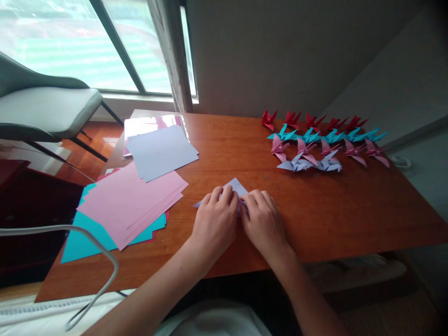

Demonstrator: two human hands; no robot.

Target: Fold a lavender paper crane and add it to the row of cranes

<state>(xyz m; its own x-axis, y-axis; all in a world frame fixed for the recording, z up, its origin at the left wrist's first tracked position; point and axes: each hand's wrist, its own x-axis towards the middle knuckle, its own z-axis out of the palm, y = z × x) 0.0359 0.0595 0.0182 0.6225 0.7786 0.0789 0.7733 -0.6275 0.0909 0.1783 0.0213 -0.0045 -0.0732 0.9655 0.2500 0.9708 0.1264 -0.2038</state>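
Note:
A partly folded piece of lavender origami paper [235, 185] lies on the table between my hands. One pointed corner sticks up beyond my fingers and another pokes out to the left. My left hand [217, 212] covers much of it, fingers curled and pressed down on the folds. From the right side, my right hand [263, 219] grips the edge with bent fingers, its thumb close to the left hand. The folds under both hands are hidden.
Folded paper cranes stand in rows at the back right: red [269, 120], turquoise [310, 136], pink [280, 148] and lavender [329, 163]. Left are lavender sheets [163, 151], pink sheets [136, 200] and turquoise sheets [86, 235]. A white cable [114, 266] arches over the front left.

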